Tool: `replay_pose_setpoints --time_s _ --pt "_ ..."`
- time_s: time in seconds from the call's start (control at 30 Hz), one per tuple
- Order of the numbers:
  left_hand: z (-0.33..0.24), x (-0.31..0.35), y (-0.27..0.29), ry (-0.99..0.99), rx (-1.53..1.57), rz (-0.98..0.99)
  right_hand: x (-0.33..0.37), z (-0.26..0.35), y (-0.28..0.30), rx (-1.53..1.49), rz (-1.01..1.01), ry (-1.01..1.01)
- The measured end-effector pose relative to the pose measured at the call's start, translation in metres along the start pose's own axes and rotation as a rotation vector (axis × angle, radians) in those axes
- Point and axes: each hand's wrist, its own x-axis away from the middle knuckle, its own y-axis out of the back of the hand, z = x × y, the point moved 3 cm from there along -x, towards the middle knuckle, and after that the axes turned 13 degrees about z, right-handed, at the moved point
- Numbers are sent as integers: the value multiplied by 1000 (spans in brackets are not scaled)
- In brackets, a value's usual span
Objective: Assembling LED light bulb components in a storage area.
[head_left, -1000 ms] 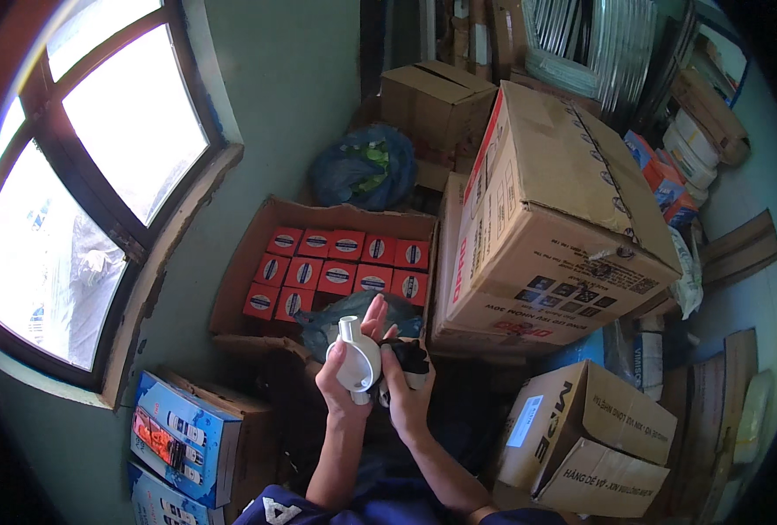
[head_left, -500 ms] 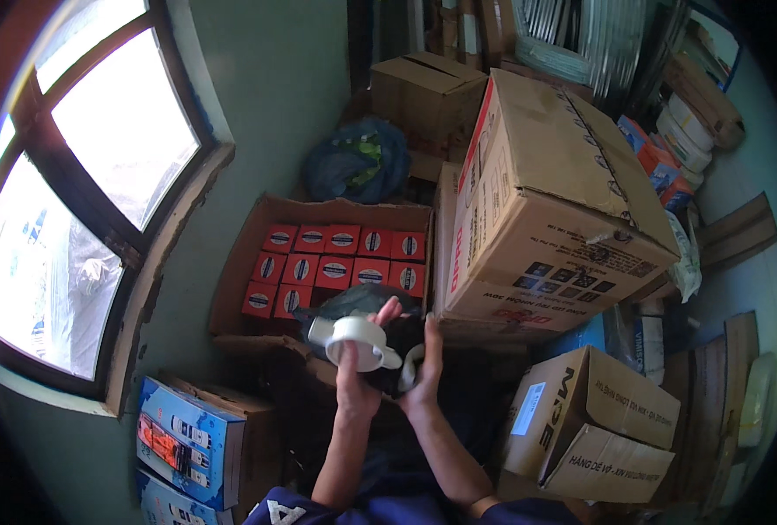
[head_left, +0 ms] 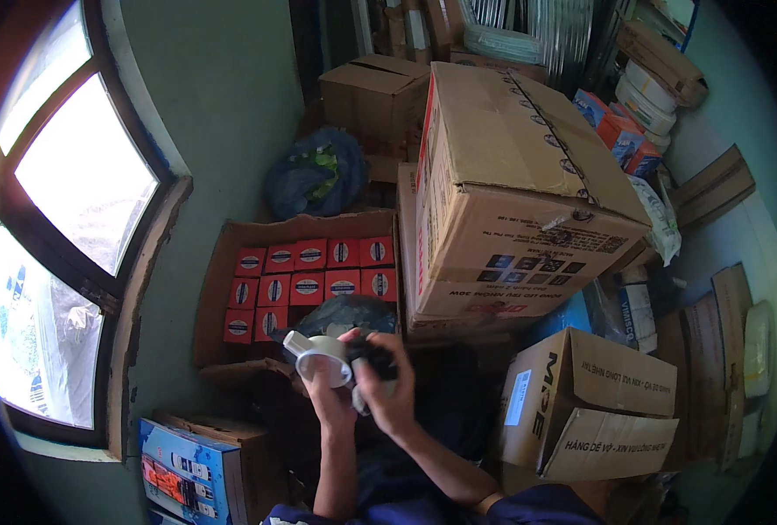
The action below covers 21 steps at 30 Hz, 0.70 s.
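Observation:
A white plastic fitting [head_left: 325, 360], a round cup with a short tube sticking out to its upper left, is gripped in my left hand [head_left: 331, 404]. Right beside it, my right hand [head_left: 392, 398] has its fingers wrapped round a dark black thing [head_left: 366, 352] whose kind I cannot make out. A pale grey-white piece shows between the two hands, mostly hidden. Both hands are held close together over the near edge of an open carton [head_left: 209, 306]. Inside it stand rows of small red boxes [head_left: 308, 287], with a dark plastic bag [head_left: 353, 313] at the near side.
Large stacked cartons [head_left: 528, 175] rise right of the open one. A smaller carton [head_left: 598, 402] lies at the right. Blue printed boxes [head_left: 187, 472] stand at the lower left below the window [head_left: 86, 175]. A blue bag [head_left: 316, 171] rests behind.
The fitting has turned, its tube now pointing up and left. My right hand has gone from upright, partly extended fingers to closing over the black thing. The view has shifted right.

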Motion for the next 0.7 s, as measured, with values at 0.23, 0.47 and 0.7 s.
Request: replay_pose_setpoints --time_s 0.23,0.47,0.7 --pt "-12 -3 -14 -56 279 61 6 -20 -9 -448 -97 -337" --pt "-15 -2 -23 -28 -290 286 -19 -31 -1 -888 175 -416" --pt "7 1 12 182 221 66 -27 4 -5 739 183 -36"
